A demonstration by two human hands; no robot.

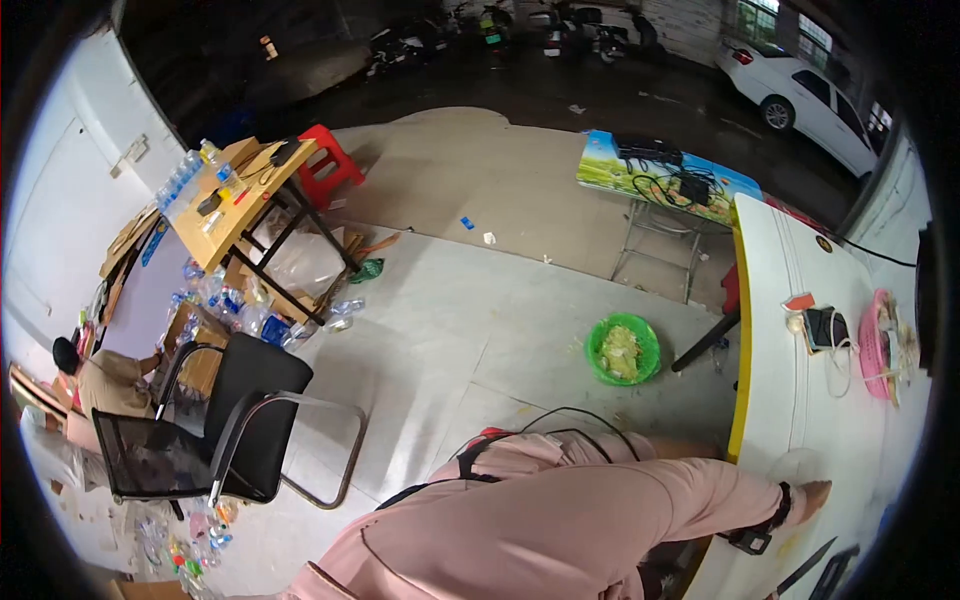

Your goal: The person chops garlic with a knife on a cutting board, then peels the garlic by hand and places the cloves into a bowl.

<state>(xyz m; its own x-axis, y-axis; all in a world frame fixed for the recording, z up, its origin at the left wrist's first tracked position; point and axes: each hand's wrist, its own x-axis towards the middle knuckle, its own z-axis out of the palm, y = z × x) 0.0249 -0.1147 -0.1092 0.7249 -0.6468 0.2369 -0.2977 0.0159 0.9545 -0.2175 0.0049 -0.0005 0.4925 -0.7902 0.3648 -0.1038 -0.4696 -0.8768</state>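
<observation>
A green basin [654, 350] holding pale scraps sits on the grey concrete floor [470, 320], just beside a dark table leg. To its left stand two black chairs [250, 400] with metal frames, and a person in a tan top [108, 385] sits low behind them. Further back is a wooden table [238, 210] carrying a row of plastic bottles [180, 180], with a red stool [325, 165] behind it and more loose bottles [225, 300] scattered beneath. A folding table with a printed top [610, 160] bears black cables [665, 165]. A white car [800, 95] and parked scooters [500, 25] fill the dark background. On the white table [790, 260] lie a pink round object [880, 345] and a small dark device [825, 328].
</observation>
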